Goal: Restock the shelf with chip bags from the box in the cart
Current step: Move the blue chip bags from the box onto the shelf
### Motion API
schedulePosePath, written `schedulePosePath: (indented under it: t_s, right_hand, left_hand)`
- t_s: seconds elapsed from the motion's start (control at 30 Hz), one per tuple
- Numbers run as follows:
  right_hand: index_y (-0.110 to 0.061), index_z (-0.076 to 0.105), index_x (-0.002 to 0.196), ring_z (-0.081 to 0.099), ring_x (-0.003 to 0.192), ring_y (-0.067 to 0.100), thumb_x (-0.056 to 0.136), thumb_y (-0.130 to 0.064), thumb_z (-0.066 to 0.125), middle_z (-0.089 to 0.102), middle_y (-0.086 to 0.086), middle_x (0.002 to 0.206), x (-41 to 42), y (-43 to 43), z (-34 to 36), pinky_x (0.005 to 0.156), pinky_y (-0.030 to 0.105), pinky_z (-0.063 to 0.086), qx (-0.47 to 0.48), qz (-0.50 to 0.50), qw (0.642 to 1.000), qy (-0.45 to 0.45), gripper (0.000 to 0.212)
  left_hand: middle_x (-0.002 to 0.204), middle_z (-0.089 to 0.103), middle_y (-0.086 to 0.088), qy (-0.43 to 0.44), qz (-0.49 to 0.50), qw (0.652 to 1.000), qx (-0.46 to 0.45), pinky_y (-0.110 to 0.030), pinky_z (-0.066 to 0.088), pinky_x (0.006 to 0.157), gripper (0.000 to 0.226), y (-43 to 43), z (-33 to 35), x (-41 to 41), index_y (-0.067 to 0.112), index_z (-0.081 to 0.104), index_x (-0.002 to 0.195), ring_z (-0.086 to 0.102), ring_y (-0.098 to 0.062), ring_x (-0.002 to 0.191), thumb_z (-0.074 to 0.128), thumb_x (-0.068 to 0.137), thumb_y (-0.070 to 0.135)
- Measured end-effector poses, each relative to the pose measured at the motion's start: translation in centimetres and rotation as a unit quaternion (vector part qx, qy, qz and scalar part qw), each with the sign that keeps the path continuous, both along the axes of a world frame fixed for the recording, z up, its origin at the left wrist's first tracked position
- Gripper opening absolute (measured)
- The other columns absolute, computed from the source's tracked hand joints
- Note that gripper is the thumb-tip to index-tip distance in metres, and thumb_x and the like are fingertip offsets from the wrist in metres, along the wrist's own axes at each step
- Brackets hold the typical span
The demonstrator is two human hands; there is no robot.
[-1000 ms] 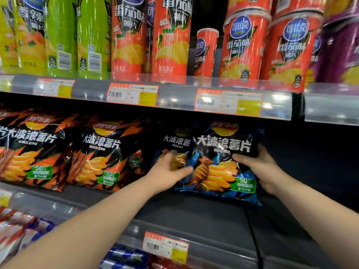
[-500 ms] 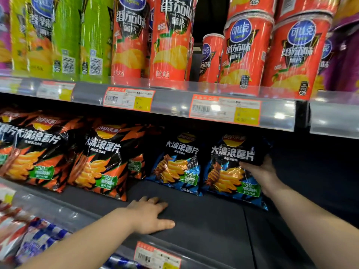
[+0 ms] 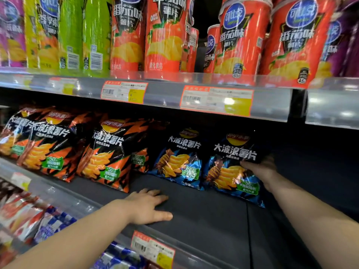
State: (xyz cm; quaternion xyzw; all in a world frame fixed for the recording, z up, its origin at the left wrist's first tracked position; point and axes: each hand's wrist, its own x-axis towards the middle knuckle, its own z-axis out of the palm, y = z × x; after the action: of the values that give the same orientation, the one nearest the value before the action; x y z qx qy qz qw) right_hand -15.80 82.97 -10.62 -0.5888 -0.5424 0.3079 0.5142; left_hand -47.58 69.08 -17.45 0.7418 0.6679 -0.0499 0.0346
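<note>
Head view: the left hand (image 3: 144,205) lies palm down on the dark shelf (image 3: 209,220), near its front edge, with its fingers (image 3: 155,193) straight, a little spread and holding nothing. The right hand (image 3: 262,167) reaches further in and grips the right blue chip bag (image 3: 229,171) at its right edge. The thumb lies across the front of the pack and the other fingers go behind it, though the hand is blurred. This bag stands upright and leans slightly back at the rear of the shelf, its lower edge on the shelf floor. Just to its left the left blue chip bag (image 3: 178,158) stands upright as well, the two touching or very nearly so. Further left stand the orange-and-black chip bags (image 3: 108,152), in a row that runs out of the picture.

The shelf above carries tall red chip canisters (image 3: 165,35), green canisters (image 3: 83,35) to their left and purple packs (image 3: 347,45) at the far right. Its front rail bears orange-framed price tags (image 3: 216,100). Another price tag (image 3: 152,249) sits on the front rail below the left hand, and beneath that rail more packets (image 3: 50,226) in blue, white and red show on a lower level
</note>
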Motion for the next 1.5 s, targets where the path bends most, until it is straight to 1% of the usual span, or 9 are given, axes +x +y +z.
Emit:
schedulePosePath:
  t_s: [0.07,0.17,0.3,0.43,0.67,0.87,1.1,1.2,1.5]
  right_hand:
    - [-0.009,-0.001,0.149,0.020,0.141,0.034,0.070,-0.025,0.082,0.015,0.020,0.155,-0.5,-0.7,0.6,0.110,0.038,0.026,0.018,-0.044,0.998,-0.052,0.115]
    - [-0.014,0.003,0.150,0.013,0.142,0.036,0.073,-0.041,0.076,0.010,0.018,0.156,-1.3,-2.1,1.5,0.111,0.050,0.021,0.090,-0.083,0.969,-0.216,0.109]
    - [-0.030,0.012,0.148,0.004,0.144,0.031,0.082,-0.052,0.059,0.006,0.003,0.158,-4.0,-4.5,2.6,0.112,0.055,0.009,0.200,0.008,0.861,-0.468,0.083]
    - [-0.032,0.016,0.147,0.004,0.145,0.024,0.087,-0.056,0.048,0.010,-0.003,0.158,-8.9,-7.3,2.7,0.114,0.051,0.005,0.219,0.144,0.764,-0.590,0.072]
    - [-0.031,0.011,0.148,0.006,0.145,0.025,0.087,-0.061,0.042,0.010,-0.002,0.158,-17.9,-12.3,1.5,0.113,0.052,0.008,0.248,0.257,0.711,-0.605,0.074]
    - [-0.030,0.014,0.147,0.012,0.144,0.026,0.086,-0.062,0.041,0.016,-0.003,0.157,-27.0,-17.3,0.7,0.112,0.055,0.012,0.293,0.326,0.672,-0.596,0.073]
    - [-0.030,0.019,0.145,0.017,0.142,0.025,0.085,-0.065,0.040,0.024,-0.003,0.154,-40.2,-27.0,-2.1,0.109,0.056,0.015,0.313,0.413,0.641,-0.566,0.072]
    - [-0.029,0.022,0.144,0.024,0.139,0.025,0.085,-0.063,0.041,0.031,-0.003,0.150,-46.6,-33.3,-3.7,0.108,0.056,0.019,0.333,0.455,0.611,-0.556,0.070]
    - [-0.032,0.014,0.147,0.013,0.144,0.026,0.085,-0.063,0.041,0.020,-0.003,0.156,-60.2,-48.9,-8.7,0.111,0.055,0.013,0.340,0.550,0.551,-0.528,0.074]
  left_hand:
    - [0.159,0.014,0.002,-0.012,0.004,1.000,0.010,-0.044,0.019,0.111,0.075,0.0,0.0,-0.1,0.039,0.019,0.148,0.014,-0.026,0.144,0.032,0.083,0.075]
    - [0.157,0.022,-0.001,-0.054,0.029,0.997,0.037,-0.040,0.020,0.114,0.070,0.0,0.2,0.0,0.035,0.028,0.146,0.018,-0.022,0.143,0.032,0.086,0.071]
    - [0.153,0.029,-0.005,-0.024,0.076,0.990,0.120,-0.042,0.030,0.108,0.073,-1.0,1.2,-0.1,0.028,0.033,0.145,0.028,-0.027,0.139,0.036,0.085,0.070]
    - [0.146,0.038,-0.010,0.034,0.117,0.974,0.189,-0.045,0.035,0.101,0.074,-3.1,2.5,-1.3,0.020,0.035,0.143,0.037,-0.032,0.130,0.038,0.086,0.068]
    - [0.140,0.043,-0.011,0.076,0.200,0.950,0.229,-0.047,0.037,0.100,0.074,-9.2,2.7,-6.4,0.016,0.038,0.138,0.040,-0.032,0.127,0.038,0.085,0.067]
    - [0.145,0.038,-0.009,0.085,0.306,0.931,0.181,-0.048,0.035,0.100,0.082,-17.3,1.1,-13.3,0.018,0.029,0.144,0.036,-0.032,0.130,0.033,0.083,0.073]
    - [0.147,0.035,-0.011,0.074,0.401,0.902,0.140,-0.049,0.033,0.102,0.086,-31.4,-1.6,-22.6,0.016,0.026,0.145,0.033,-0.034,0.133,0.034,0.082,0.074]
    - [0.146,0.038,-0.011,0.078,0.459,0.876,0.125,-0.050,0.033,0.103,0.083,-39.0,-2.7,-27.5,0.019,0.031,0.142,0.033,-0.034,0.134,0.034,0.081,0.075]
    - [0.151,0.032,-0.007,0.073,0.562,0.818,0.100,-0.050,0.025,0.110,0.083,-57.3,-5.1,-36.4,0.021,0.027,0.145,0.028,-0.031,0.138,0.036,0.081,0.073]
